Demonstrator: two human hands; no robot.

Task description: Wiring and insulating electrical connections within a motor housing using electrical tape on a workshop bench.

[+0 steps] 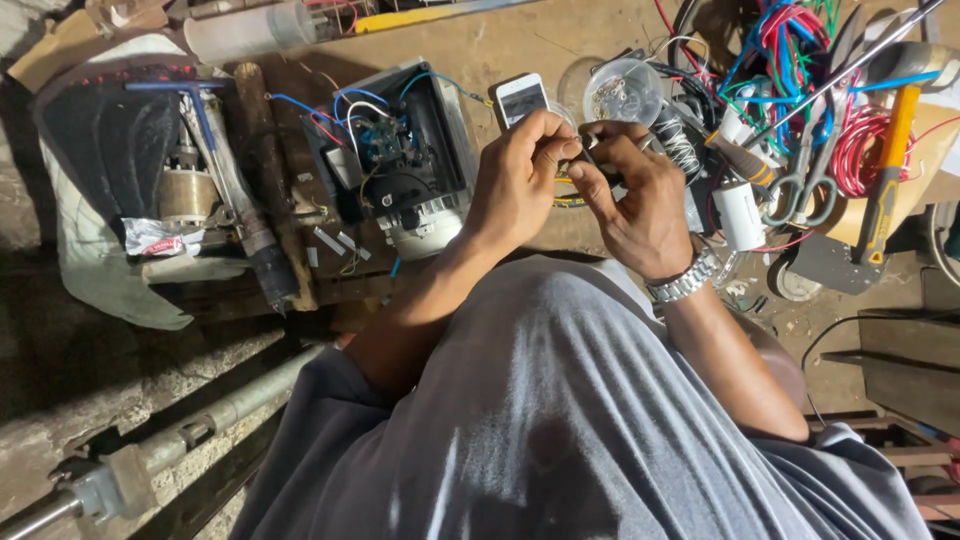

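Observation:
My left hand [520, 180] and my right hand [635, 195] meet over the workbench, both pinching one small dark part [578, 160] between thumbs and fingertips. The part is mostly hidden by my fingers. A metal watch [685, 280] sits on my right wrist. Just left of my hands lies an open grey electrical box [400, 150] with a circuit board and blue, red and white wires. A white phone [520, 98] lies behind my left hand.
A clear round container [622, 92] of small parts and a wire coil [678, 140] lie behind my right hand. Tangled coloured wires [790, 50], scissors [805, 185], a yellow-handled tool [888, 180] and a white capacitor [740, 215] crowd the right. A motor part [190, 190] rests at left, a metal pipe [200, 430] below.

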